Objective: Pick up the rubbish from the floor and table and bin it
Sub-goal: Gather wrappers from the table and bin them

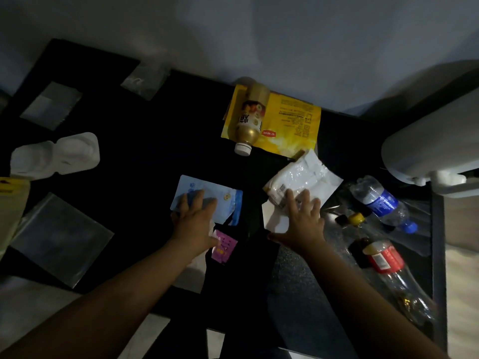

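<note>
On the black table (pixel 145 141) my left hand (pixel 195 221) lies flat on a light blue packet (pixel 220 200), fingers spread over it. A small pink wrapper (pixel 224 248) lies just under its wrist. My right hand (pixel 302 221) reaches with straight fingers onto a white plastic bag (pixel 303 177), its thumb over a white paper (pixel 274 218). Farther back, a gold bottle (pixel 250 117) with a white cap lies on a yellow packet (pixel 290 123).
Crumpled white paper (pixel 57 156) and clear plastic sheets (pixel 59 237) lie at the left. At the right lie a blue-label bottle (pixel 381 200) and a red-label bottle (pixel 386 257). A white rounded object (pixel 430 151) stands at the far right. A pale wall is behind the table.
</note>
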Tool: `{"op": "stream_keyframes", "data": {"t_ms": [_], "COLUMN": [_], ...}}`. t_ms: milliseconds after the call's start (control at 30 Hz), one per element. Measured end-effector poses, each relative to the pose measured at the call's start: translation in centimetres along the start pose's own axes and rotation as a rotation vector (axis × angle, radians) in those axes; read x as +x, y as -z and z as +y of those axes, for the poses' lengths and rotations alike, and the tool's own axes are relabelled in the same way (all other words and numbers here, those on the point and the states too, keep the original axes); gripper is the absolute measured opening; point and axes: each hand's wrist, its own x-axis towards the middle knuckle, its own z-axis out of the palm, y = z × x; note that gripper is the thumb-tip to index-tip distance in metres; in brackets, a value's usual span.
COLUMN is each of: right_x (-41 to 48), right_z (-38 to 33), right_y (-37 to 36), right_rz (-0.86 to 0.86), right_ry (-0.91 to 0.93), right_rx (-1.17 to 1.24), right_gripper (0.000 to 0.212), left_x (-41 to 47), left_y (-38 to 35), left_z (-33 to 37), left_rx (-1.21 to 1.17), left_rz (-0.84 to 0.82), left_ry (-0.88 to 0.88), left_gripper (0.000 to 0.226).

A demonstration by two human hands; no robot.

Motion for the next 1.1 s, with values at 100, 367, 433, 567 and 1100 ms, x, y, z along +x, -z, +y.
{"op": "stream_keyframes", "data": {"t_ms": [100,367,433,567,1100], "right_x": [-1.9,-5.3,-5.9,-6.7,-7.0], "right_z": [0.0,0.2,0.1,0.1,-0.3], "right_y": [-1.7,-4.1,-4.4,-4.9,-5.2], "right_rz": [0.007,0.001,0.002,-0.008,-0.003], "right_ry": [-0.004,-0.051,-0.062,-0.088,-0.107], "right_rx": [0.004,0.079,0.088,0.088,0.085], "right_gripper": [0.123,0.119,0.119,0.119,0.121], "left_x": [-0.1,-1.0,-0.8,-0.6,-3.3], "left_y": [0.5,0.6,0.4,0.1,-2.3], "left_z": [-0.2,0.7,1.1,1.6,-0.3], "left_rx": [0.015,0.171,0.182,0.177,-0.224], "left_rz": [0.015,0.004,0.005,0.076,-0.011], "left_ry": [-0.002,-0.070,-0.085,-0.134,0.171], "left_gripper": [0.088,0.114,0.113,0.095,0.071]}}
